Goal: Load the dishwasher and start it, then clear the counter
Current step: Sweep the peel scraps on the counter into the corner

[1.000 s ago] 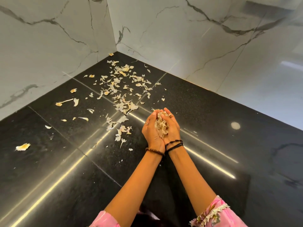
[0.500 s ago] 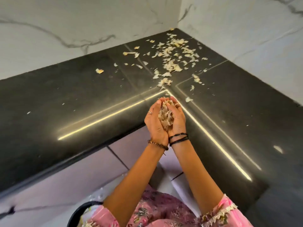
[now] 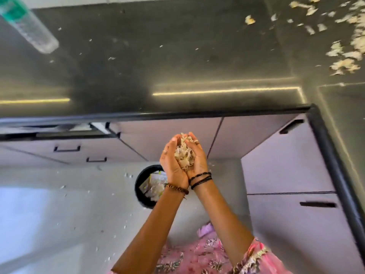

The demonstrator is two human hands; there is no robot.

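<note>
The person is standing at the inner corner of the black counter point(image 3: 177, 62), with both hands raised in the centre of the frame, off the counter edge and over the floor. The left hand point(image 3: 171, 165) and right hand point(image 3: 195, 157) are cupping together, heels touching and fingers curling inward, and between them they are holding a heap of pale peelings point(image 3: 183, 155). Neither hand is free.

The bin point(image 3: 144, 198), a round black container, is standing on the floor at lower centre-left, just below and left of the wrists; the left forearm is covering part of its rim. Papers and scraps are already lying inside it. The bin lies down and to the left of the load, so the left hand is the nearer one. In my judgement the coming move calls for lowering the cupped hands over the opening before parting them.

More peelings point(image 3: 347, 50) are lying scattered on the counter at upper right, so clearing is only partly done. Small flecks are showing on the floor around the bin, which suggests spills are a risk. A clear bottle point(image 3: 29, 26) with a green label is appearing at upper left, blurred.
</note>
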